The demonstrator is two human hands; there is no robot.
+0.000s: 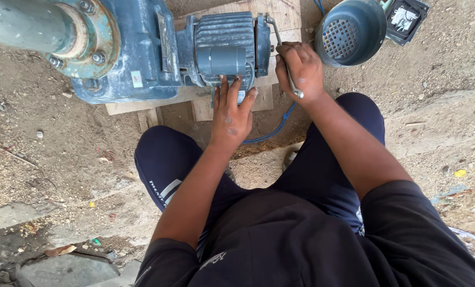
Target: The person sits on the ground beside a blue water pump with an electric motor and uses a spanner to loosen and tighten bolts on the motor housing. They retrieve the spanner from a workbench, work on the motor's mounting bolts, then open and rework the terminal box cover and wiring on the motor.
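A person squats on dusty ground and works on a blue-grey electric motor [224, 48] that sits on a wooden board [280, 13] at the far side of the scene. The motor is joined on its left to a big blue gearbox [126, 53] with a thick pipe [19, 24] coming out of it. The left hand [231, 114] lies flat and open on the near side of the motor, fingers spread, pressing on it to keep it steady. The right hand [301, 69] is closed tight around a thin metal wrench [285, 58]. The far tip of the wrench reaches the right end of the motor, where the bolts would be, but the tip is too small to see clearly. The round fan cover [351, 32] is already off; it lies on the ground just to the right of the motor, with its grille facing up. A black terminal box cover [407, 18] also lies loose, far right. So some of the taking apart looks done, I think. The end plate of the motor is still on, and the motor still sits against the gearbox, so that part seems left to do. A blue cable [277, 127] runs along the ground from under the board toward the person's knees.
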